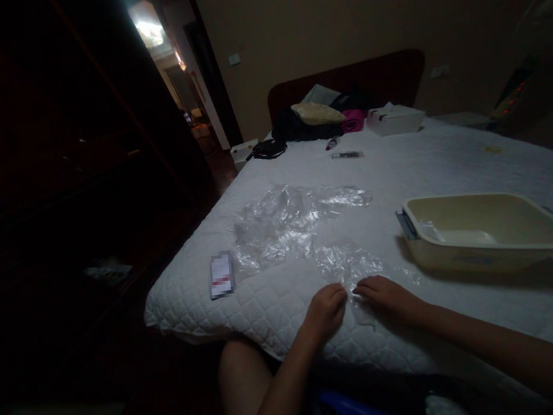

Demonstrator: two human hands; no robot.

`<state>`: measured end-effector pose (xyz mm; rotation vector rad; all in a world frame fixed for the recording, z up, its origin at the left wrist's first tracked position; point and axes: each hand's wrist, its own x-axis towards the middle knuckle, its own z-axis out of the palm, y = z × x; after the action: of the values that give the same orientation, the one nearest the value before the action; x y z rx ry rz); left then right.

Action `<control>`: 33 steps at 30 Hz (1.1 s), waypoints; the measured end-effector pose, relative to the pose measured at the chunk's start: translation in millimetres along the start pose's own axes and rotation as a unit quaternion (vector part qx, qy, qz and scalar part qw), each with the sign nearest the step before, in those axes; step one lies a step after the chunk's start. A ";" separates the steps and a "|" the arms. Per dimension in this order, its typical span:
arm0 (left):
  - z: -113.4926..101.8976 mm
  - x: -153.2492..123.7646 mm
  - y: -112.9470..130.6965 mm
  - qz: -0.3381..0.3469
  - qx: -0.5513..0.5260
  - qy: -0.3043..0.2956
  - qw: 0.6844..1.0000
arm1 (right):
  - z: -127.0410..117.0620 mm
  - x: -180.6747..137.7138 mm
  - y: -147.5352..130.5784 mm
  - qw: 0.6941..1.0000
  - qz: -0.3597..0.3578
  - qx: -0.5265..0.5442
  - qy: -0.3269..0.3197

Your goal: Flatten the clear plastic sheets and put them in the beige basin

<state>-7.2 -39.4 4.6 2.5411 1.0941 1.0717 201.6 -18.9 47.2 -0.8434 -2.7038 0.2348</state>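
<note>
I sit at the edge of a bed with a white quilted cover point(448, 165). My left hand point(326, 308) and my right hand point(385, 293) rest close together on the cover near its front edge. Both pinch the near end of a small clear plastic bag point(345, 266), fingers curled. More crumpled clear plastic bags point(282, 223) lie spread out beyond the hands, toward the left.
A cream plastic basin point(488, 229) sits on the bed to the right of my hands. A small card or packet point(222, 275) lies at the left edge. Clothes, a pillow and a white box point(392, 120) are piled by the dark headboard. The room is dim.
</note>
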 end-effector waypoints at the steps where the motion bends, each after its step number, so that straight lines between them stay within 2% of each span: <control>1: -0.3 -0.7 -0.3 0.001 -0.004 0.000 1.000 | 1.1 1.1 0.3 1.000 0.003 0.000 -0.001; 5: -0.9 -2.3 -1.5 0.002 -0.024 0.004 1.000 | -0.2 4.1 -1.1 0.999 0.028 0.042 -0.017; 8: -1.4 -1.6 -0.7 -0.012 -0.039 0.005 0.999 | -2.6 6.2 -2.7 0.990 0.105 0.090 -0.014; 13: -1.7 3.4 3.6 -0.069 -0.056 0.005 0.996 | 2.3 14.0 0.5 0.949 0.213 0.231 0.013; 16: -0.3 6.5 5.2 -0.108 -0.064 0.006 0.992 | 8.0 19.1 6.4 0.933 0.233 0.274 0.024; 23: 7.3 11.4 6.7 -0.161 -0.054 0.032 0.985 | 11.1 23.9 16.1 0.924 0.243 0.292 0.050; 26: 9.5 13.3 7.1 -0.153 -0.036 0.037 0.987 | 10.2 25.1 17.1 0.897 0.277 0.339 0.056; 30: 9.9 14.4 7.5 -0.103 0.003 0.022 0.994 | 10.3 26.3 21.5 0.851 0.340 0.390 0.084; 33: 10.5 14.4 7.9 -0.072 0.048 0.012 0.996 | 8.7 25.5 26.9 0.863 0.362 0.333 0.118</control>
<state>11.2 -33.9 8.2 2.4812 1.3442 1.0396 193.0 17.1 38.4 -1.4641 -1.7465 1.0667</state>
